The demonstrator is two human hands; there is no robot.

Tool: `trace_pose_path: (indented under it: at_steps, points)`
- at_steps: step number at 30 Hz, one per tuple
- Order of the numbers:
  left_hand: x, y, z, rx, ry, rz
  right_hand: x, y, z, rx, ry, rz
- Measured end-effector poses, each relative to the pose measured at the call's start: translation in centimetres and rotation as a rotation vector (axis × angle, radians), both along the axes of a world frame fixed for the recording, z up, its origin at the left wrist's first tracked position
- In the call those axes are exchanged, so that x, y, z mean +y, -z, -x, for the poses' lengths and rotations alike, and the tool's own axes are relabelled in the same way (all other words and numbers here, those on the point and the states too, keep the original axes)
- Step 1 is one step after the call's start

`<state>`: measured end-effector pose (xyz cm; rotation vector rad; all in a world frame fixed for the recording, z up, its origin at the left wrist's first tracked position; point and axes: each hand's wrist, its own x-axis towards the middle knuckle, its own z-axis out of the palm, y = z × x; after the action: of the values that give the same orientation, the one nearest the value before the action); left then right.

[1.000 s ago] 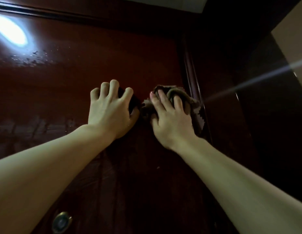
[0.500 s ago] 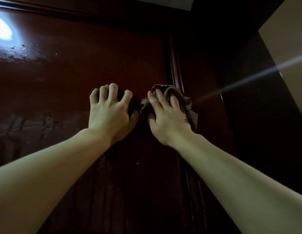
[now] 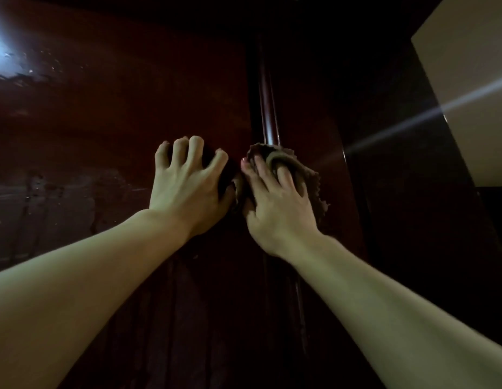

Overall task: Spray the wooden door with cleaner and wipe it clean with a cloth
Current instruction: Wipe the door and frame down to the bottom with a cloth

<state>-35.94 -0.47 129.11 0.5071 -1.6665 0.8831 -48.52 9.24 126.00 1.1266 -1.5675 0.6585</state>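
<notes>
Right hand [image 3: 278,203] fingers [image 3: 285,175] lie spread and curled into the bunched brown cloth [image 3: 308,178], pressing it to the dark red wooden door [image 3: 118,108] at its raised edge moulding [image 3: 268,108]. Left hand [image 3: 185,186], just left of the cloth, presses bent, splayed fingers [image 3: 195,147] onto a darker fold.

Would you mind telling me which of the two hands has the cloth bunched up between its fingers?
The right hand, by the door's edge: cloth bulges between its fingers. The left hand shows none.
</notes>
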Motion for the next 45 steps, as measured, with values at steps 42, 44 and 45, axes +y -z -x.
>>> trace_pose_path:
  at_steps: [42,44,45]
  points:
    - [1.8,5.1,3.5,-0.077,-0.019,0.027,1.0,12.9,2.2,-0.162,0.059,0.038]
    - [1.9,5.3,3.5,-0.083,-0.014,0.024,1.3,11.7,2.2,-0.166,0.051,0.020]
    - [2.0,5.3,3.5,-0.084,-0.016,0.020,1.4,10.7,2.3,-0.169,0.046,0.009]
